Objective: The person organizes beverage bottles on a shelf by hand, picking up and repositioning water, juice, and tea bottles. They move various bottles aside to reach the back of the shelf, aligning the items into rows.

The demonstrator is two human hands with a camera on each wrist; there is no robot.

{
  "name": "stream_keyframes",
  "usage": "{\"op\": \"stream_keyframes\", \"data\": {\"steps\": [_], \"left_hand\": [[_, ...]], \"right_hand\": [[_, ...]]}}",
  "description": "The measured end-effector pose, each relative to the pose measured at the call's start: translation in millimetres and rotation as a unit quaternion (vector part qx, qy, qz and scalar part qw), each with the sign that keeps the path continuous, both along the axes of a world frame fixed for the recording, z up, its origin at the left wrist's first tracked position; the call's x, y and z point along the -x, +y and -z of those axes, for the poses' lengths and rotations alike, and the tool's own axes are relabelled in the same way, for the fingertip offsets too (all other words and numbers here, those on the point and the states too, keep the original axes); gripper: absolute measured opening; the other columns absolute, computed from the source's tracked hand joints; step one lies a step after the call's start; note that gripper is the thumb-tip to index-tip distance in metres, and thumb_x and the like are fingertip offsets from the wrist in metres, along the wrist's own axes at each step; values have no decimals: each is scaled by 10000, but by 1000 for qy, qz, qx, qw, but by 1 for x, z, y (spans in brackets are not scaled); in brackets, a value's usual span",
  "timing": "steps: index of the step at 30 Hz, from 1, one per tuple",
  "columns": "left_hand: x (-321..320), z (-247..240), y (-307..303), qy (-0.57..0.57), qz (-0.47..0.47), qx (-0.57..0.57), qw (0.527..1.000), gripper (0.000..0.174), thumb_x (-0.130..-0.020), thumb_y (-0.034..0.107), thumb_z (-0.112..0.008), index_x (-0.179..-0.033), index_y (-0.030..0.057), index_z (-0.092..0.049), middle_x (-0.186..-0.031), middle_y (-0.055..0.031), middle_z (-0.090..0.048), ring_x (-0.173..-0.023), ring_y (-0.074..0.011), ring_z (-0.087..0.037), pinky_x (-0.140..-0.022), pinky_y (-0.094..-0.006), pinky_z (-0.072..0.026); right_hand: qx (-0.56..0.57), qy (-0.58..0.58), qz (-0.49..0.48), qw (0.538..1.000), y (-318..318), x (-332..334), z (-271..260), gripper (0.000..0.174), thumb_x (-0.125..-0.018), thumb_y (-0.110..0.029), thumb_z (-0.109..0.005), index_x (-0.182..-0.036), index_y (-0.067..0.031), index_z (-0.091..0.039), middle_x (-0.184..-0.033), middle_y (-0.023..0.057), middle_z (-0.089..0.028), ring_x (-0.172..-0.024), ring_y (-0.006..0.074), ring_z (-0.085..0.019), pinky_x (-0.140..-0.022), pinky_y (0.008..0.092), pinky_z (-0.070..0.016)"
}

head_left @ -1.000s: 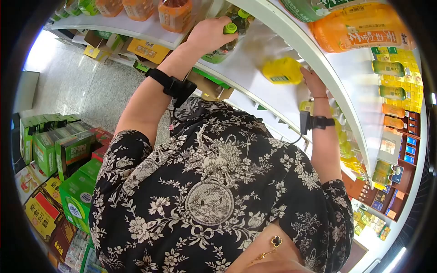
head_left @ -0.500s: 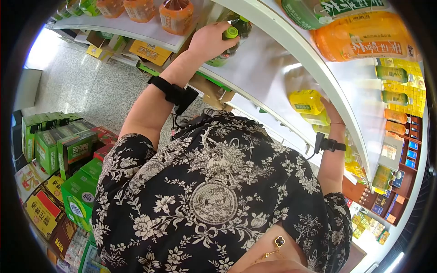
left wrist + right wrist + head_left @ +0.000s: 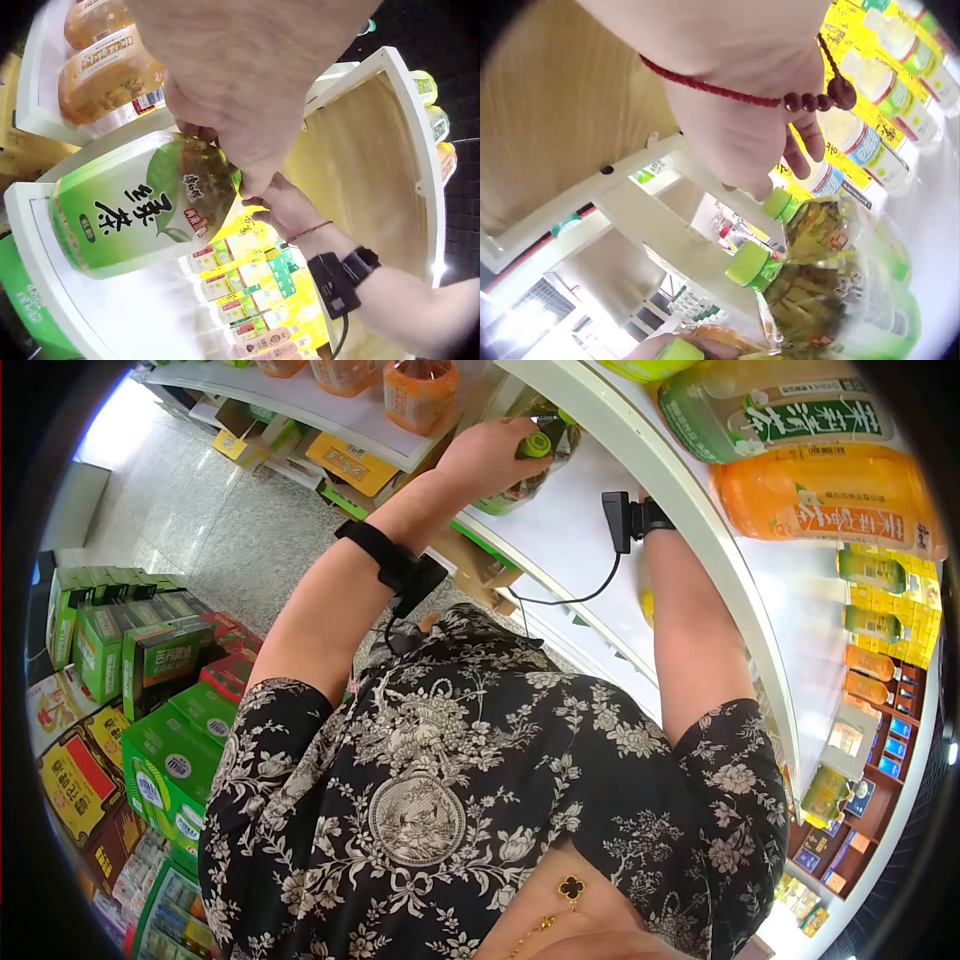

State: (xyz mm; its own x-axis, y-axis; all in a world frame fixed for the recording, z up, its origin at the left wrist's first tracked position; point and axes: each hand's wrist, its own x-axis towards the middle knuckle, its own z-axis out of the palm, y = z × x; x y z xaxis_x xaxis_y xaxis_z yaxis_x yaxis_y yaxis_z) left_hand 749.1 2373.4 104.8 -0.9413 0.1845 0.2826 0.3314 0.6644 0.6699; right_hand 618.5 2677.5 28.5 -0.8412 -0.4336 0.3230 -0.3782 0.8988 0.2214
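Note:
My left hand (image 3: pixel 490 458) grips a large green tea bottle (image 3: pixel 120 206) around its upper part, with the green cap (image 3: pixel 536 445) showing beside the fingers. That bottle has a green and white label and leans in the left wrist view. My right hand (image 3: pixel 750 142) reaches in under the upper shelf, its fingers loosely bent and nothing held in them. Right by its fingers is the green cap (image 3: pixel 780 202) of another green tea bottle (image 3: pixel 821 229). One more such bottle (image 3: pixel 810 300) stands beside that. In the head view the upper shelf's edge hides my right hand.
The white shelf edge (image 3: pixel 690 510) curves above my right forearm. Orange bottles (image 3: pixel 420 400) stand on the neighbouring shelf at left. Bottles with white caps (image 3: pixel 889 82) line the shelf. Green boxes (image 3: pixel 165 760) are stacked on the left, and a yellow carton (image 3: pixel 350 460) lies lower down.
My right hand has let go of a yellow bottle at the right of the shelf and moved left and deeper, toward the green tea bottles. My left hand keeps its grip.

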Motion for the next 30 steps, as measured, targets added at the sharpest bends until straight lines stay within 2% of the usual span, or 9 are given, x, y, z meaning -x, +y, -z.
{"op": "stream_keyframes", "data": {"steps": [3,9,11,14,15,18,19,24,30], "left_hand": [[3,-24,0,-87,27,15,996,494,-813,479,-623,-1081,64,-610,-991,-164,-653,-906,-324,-628,-766,-429,-507],[57,-26,14,174,-19,107,979,435,-843,473,-590,-1115,135,-627,-929,-131,-679,-887,-295,-647,-747,-407,-516],[62,-47,23,120,103,-163,974,292,-918,245,-513,-1154,83,-567,-1189,-108,-587,-1106,-226,-530,-956,-311,-417],[67,-45,23,123,106,-150,975,298,-914,256,-517,-1152,85,-570,-1175,-108,-592,-1094,-229,-536,-945,-314,-422],[71,-45,26,123,110,-145,976,301,-912,261,-520,-1151,85,-572,-1168,-108,-594,-1089,-230,-539,-940,-316,-424],[25,-47,-5,123,125,-126,976,310,-907,277,-526,-1148,88,-576,-1146,-108,-602,-1072,-234,-548,-924,-321,-432],[23,-45,-17,123,132,-119,976,314,-905,282,-529,-1147,89,-578,-1139,-108,-604,-1066,-235,-550,-919,-322,-434],[41,-47,-28,131,183,-70,972,330,-895,308,-540,-1142,93,-585,-1103,-108,-616,-1038,-241,-565,-892,-331,-446],[77,-39,44,145,238,-2,960,351,-884,340,-554,-1136,99,-594,-1060,-108,-630,-1004,-249,-582,-860,-341,-460]], "right_hand": [[16,-4,-29,999,-20,18,4,412,-788,-215,-686,-1152,-45,-595,-986,156,-654,-957,317,-605,-828,376,-482],[44,-10,-58,997,-20,84,13,406,-785,-210,-686,-1147,-47,-600,-1011,157,-652,-993,326,-593,-855,381,-472],[53,-9,-65,996,9,21,-8,405,-784,-208,-686,-1146,-47,-602,-1020,157,-651,-1004,329,-589,-864,383,-469],[69,-13,-68,995,46,-26,-23,402,-783,-206,-687,-1144,-48,-605,-1033,158,-649,-1022,333,-584,-877,385,-464],[75,-14,-65,995,20,84,0,401,-782,-205,-687,-1143,-48,-606,-1037,158,-649,-1028,335,-582,-882,386,-462],[96,-18,-49,994,73,12,-4,399,-781,-202,-687,-1141,-49,-608,-1049,158,-648,-1046,340,-576,-895,389,-457],[104,-19,-42,993,102,-96,-20,398,-780,-202,-687,-1140,-49,-609,-1054,158,-647,-1052,341,-574,-900,390,-456],[160,-107,70,979,43,-168,-100,268,-757,-148,-682,-1014,-77,-658,-988,142,-653,-963,308,-601,-856,368,-477],[211,-72,44,974,48,-200,-84,231,-747,-140,-682,-969,-81,-656,-952,142,-642,-869,334,-605,-795,394,-487]]}}
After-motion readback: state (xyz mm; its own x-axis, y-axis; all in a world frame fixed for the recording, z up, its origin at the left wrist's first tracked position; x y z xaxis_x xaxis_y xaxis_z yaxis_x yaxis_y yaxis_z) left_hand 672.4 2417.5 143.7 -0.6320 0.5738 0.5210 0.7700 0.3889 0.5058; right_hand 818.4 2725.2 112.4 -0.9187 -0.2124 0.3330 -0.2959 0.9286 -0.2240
